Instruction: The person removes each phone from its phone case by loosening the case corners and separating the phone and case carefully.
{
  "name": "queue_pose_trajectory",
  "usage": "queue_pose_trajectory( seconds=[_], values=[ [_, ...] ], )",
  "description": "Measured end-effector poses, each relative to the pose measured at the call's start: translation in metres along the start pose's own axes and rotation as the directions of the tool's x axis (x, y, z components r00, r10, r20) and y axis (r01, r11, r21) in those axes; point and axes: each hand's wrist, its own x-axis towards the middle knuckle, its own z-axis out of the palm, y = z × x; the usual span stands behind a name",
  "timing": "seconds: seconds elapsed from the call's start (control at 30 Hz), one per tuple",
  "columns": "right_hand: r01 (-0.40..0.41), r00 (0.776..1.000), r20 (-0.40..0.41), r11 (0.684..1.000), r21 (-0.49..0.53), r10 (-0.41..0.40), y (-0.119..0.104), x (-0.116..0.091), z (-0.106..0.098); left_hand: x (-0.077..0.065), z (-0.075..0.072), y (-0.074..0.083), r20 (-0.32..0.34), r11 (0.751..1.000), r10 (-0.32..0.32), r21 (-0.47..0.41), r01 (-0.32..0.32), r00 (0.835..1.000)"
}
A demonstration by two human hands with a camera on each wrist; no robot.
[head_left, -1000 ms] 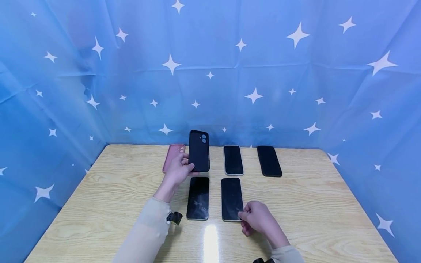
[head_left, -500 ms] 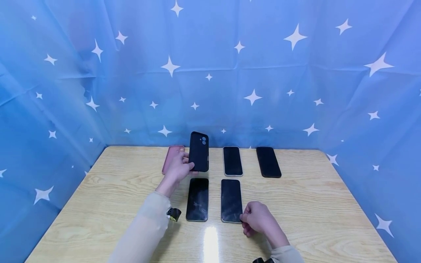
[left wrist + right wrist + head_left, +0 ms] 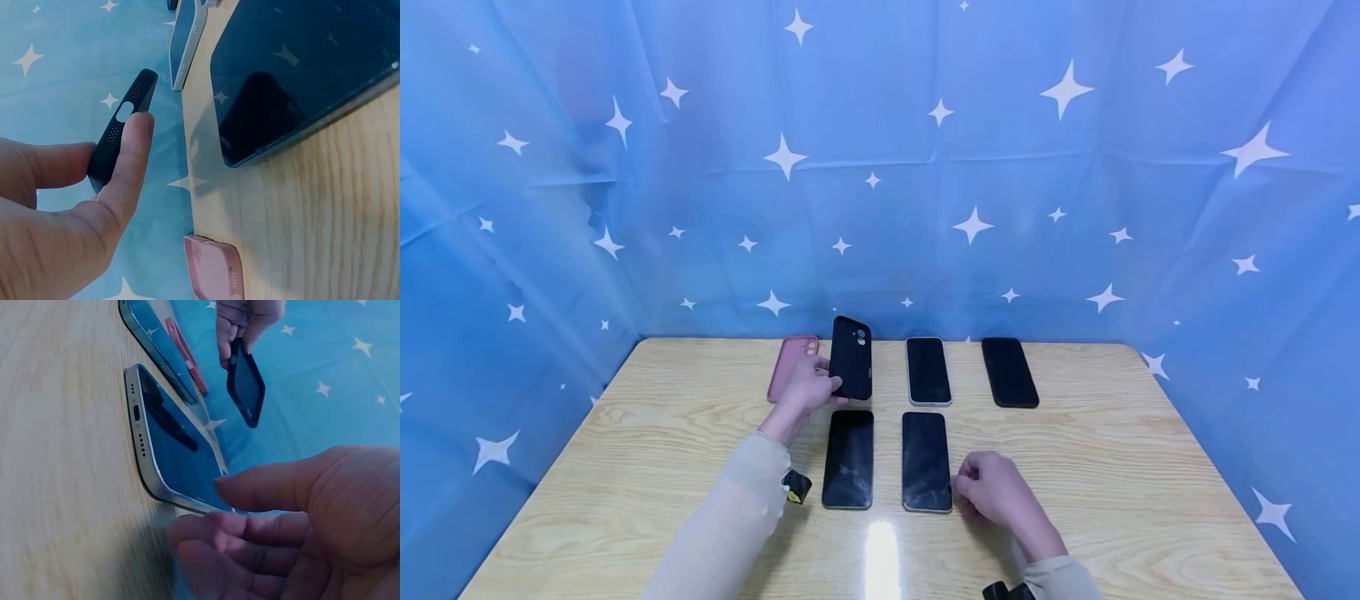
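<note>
My left hand [image 3: 807, 386] pinches a black phone case [image 3: 852, 367] by its lower edge, thumb on the inner side. The case is raised above the table and tilted upright, its camera cutouts at the top right; the left wrist view catches its bottom end [image 3: 115, 134]. Beside the lower right corner of a dark-screened phone [image 3: 926, 462] is my right hand [image 3: 996, 492], with its fingers loosely bent and nothing between thumb and fingertips. That phone lies face up, its pale metal side [image 3: 145, 456] visible in the right wrist view.
Another phone [image 3: 848, 458] lies left of it. Behind the left hand a pink phone case [image 3: 786, 367] lies partly covered. A white-edged phone [image 3: 928, 371] and a black phone [image 3: 1010, 372] lie at the back of the wooden table [image 3: 1120, 483], before a blue star curtain [image 3: 880, 208].
The black phone case has sunk a little and leans back more in my left hand. My right hand has drawn slightly right, away from the phone's corner.
</note>
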Motion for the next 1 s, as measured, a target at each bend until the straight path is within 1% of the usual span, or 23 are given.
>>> queue_pose_trajectory(
  seconds=[0.17, 0.3, 0.4, 0.57, 0.67, 0.83, 1.0],
  values=[
    [0.102, 0.993, -0.057, 0.994, -0.048, -0.105, -0.001, 0.008, -0.006, 0.004, 0.001, -0.001, -0.005, 1.0, -0.022, -0.002, 0.022, 1.0],
    [0.139, 0.986, -0.082, 0.988, -0.066, -0.144, -0.003, 0.014, -0.01, 0.008, 0.001, -0.002, -0.008, 1.0, -0.025, 0.014, 0.025, 1.0],
    [0.136, 0.986, -0.088, 0.988, -0.067, -0.142, -0.004, 0.018, -0.013, 0.01, 0.002, -0.003, -0.01, 0.999, -0.036, 0.024, 0.036, 0.999],
    [0.154, 0.982, -0.098, 0.985, -0.075, -0.161, -0.004, 0.023, -0.015, 0.014, 0.003, -0.005, -0.012, 0.997, -0.062, 0.035, 0.062, 0.998],
    [0.153, 0.983, -0.097, 0.987, -0.051, -0.157, -0.004, 0.027, -0.016, 0.015, 0.003, -0.007, -0.008, 0.997, -0.068, 0.043, 0.068, 0.998],
    [0.155, 0.98, -0.125, 0.988, -0.006, -0.155, -0.004, 0.033, -0.016, 0.017, 0.003, -0.009, -0.005, 0.995, -0.085, 0.056, 0.085, 0.996],
    [0.168, 0.975, -0.145, 0.986, -0.002, -0.167, -0.003, 0.041, -0.018, 0.017, 0.003, -0.009, -0.014, 0.992, -0.1, 0.081, 0.101, 0.995]
  ],
)
